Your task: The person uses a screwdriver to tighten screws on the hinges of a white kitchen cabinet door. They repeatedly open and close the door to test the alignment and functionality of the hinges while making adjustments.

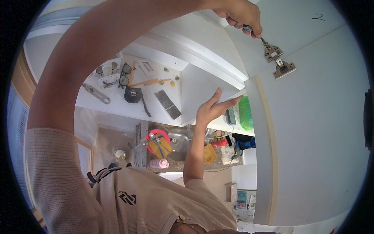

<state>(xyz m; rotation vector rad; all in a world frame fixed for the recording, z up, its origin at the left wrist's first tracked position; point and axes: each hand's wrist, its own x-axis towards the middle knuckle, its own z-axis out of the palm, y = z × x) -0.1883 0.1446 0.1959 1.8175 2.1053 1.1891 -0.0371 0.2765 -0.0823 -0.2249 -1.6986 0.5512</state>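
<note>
My left arm loops over the top of the head view. Its hand (239,17) is closed round a screwdriver (247,28) with a dark handle, mostly hidden by the fingers. The screwdriver's tip meets the upper end of a metal cabinet hinge (278,58) fixed to a large white door (319,117). Lower down, my right hand (212,111) grips the lower edge of a white cabinet panel (206,85), its thumb apart and its fingers stretched along the edge toward the door.
On a white shelf (156,85) lie a black tape measure (133,94), dark glasses (124,75), pliers (96,93), pencils (150,82) and a dark rectangular block (168,104). Below are a sink (181,142), a pink basin (150,136), a pink bottle (159,163) and a yellow container (210,154).
</note>
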